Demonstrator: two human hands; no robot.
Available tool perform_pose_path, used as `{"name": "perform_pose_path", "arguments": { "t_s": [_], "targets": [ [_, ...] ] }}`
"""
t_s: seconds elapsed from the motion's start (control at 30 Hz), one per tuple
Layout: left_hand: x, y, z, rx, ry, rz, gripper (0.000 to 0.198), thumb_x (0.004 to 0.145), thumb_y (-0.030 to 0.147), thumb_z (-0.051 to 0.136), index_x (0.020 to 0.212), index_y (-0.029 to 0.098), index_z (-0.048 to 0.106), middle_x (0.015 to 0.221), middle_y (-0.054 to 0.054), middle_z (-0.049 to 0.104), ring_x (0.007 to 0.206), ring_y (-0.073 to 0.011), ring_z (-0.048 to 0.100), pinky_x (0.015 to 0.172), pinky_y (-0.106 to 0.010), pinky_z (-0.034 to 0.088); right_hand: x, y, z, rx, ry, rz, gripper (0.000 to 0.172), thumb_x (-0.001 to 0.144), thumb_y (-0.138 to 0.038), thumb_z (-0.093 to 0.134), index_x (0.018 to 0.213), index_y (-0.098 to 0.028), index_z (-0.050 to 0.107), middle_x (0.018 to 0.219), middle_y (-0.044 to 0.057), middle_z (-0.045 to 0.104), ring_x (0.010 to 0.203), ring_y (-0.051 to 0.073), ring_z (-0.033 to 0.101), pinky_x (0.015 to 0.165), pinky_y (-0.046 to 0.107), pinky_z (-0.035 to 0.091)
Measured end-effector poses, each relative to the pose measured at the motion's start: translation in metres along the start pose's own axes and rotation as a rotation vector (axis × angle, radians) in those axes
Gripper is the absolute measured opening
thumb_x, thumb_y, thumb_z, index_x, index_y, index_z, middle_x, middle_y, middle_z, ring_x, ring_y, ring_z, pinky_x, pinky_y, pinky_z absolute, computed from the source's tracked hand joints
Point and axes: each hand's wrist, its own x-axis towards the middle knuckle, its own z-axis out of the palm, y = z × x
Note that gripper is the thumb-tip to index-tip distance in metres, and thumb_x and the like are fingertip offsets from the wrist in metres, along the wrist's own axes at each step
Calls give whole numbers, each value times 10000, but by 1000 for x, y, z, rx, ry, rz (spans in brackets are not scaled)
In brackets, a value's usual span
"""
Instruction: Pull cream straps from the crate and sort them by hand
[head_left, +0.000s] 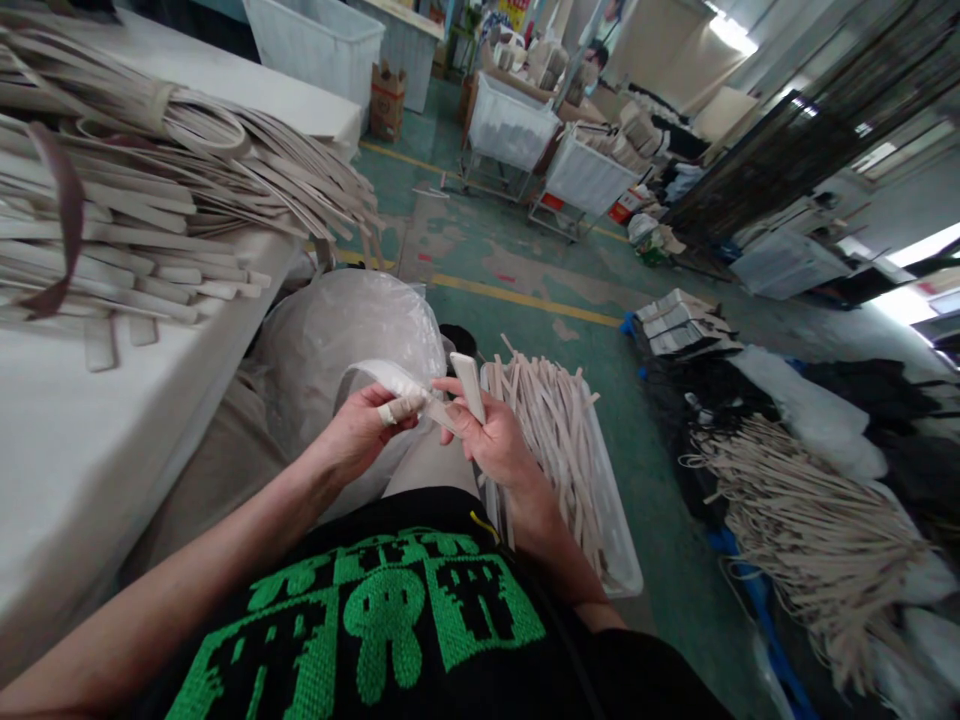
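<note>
A pale beige strip (469,388), flat like a strap, is held in front of my lap. My left hand (360,430) is closed on one part of it, its finger wrapped in light tape (403,407). A whitish band (379,372) curves in a loop above that hand; I cannot tell whether it is the same strip. My right hand (499,440) grips the strip with thumb and fingers, and one flat end sticks up past the thumb. Beside my right forearm stands a white bin (626,560) full of similar loose strips (551,420).
To the left, a white-covered table (97,450) bears stacked and bundled strips (150,220). A large clear plastic bag (352,320) stands ahead of my knees. More thin strips (810,550) lie on the right. Wheeled white bins (514,125) stand farther back on the green floor (480,230).
</note>
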Motion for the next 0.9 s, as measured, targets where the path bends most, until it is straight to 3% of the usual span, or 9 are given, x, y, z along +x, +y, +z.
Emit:
{"name": "perform_pose_path", "arguments": {
  "t_s": [0.07,0.13,0.2,0.27,0.33,0.6,0.7,0.8,0.9],
  "targets": [
    [-4,-3,4,-22,-45,-39,347,486,268,992,697,134,751,620,24,661,525,-45,521,588,-188,499,8,9,0,69,39,-36,464,1023,-513,480,1363,-237,633,868,19,733,434,62,440,408,209,398],
    [-9,-4,6,-29,-76,-93,351,498,273,992,703,131,745,588,37,629,515,-39,511,599,-185,504,17,18,0,94,47,-90,463,1011,-543,496,1337,-257,660,1110,52,745,538,79,553,494,230,479],
    [-15,-5,5,-30,-121,-166,349,512,277,991,696,127,735,560,39,605,511,-42,511,602,-188,506,26,25,2,100,-34,-163,437,979,-550,564,1297,-280,695,1295,56,696,833,150,693,741,295,575],
    [-20,-7,3,-38,-169,-239,349,524,286,988,673,123,718,539,36,589,506,-47,509,599,-196,506,32,30,7,124,-145,-215,421,958,-560,599,1249,-283,725,1356,58,670,1145,216,666,1000,379,525],
    [-24,-13,1,-48,-199,-295,353,532,292,987,659,122,705,532,35,582,501,-48,506,603,-204,509,37,34,14,158,-205,-235,396,958,-564,601,1168,-266,754,1311,67,697,1236,227,631,1092,412,463],
    [-33,-33,-3,-36,-267,-405,353,573,313,971,643,135,674,546,30,574,517,-54,498,635,-217,504,30,47,17,108,-286,-230,422,959,-581,583,1075,-216,761,1185,85,743,1152,221,672,1040,390,479],
    [-36,-40,-5,-77,-326,-426,340,629,346,948,704,144,686,578,23,593,531,-64,514,655,-233,507,22,46,18,65,-220,-116,428,938,-605,589,956,-212,758,987,61,764,924,193,700,871,345,539],
    [-34,-53,-10,-134,-390,-525,487,702,568,857,884,139,715,780,-60,715,651,-125,641,717,-281,550,14,40,18,84,-69,-20,414,890,-614,638,879,-208,717,799,28,719,622,133,602,618,278,510],
    [-19,-68,-21,-226,-229,-642,639,816,725,650,1045,129,687,1018,-152,748,853,-210,726,775,-332,585,-1,30,10,223,27,41,435,832,-640,691,842,-207,660,699,1,671,456,88,451,454,241,396]
  ]
}}
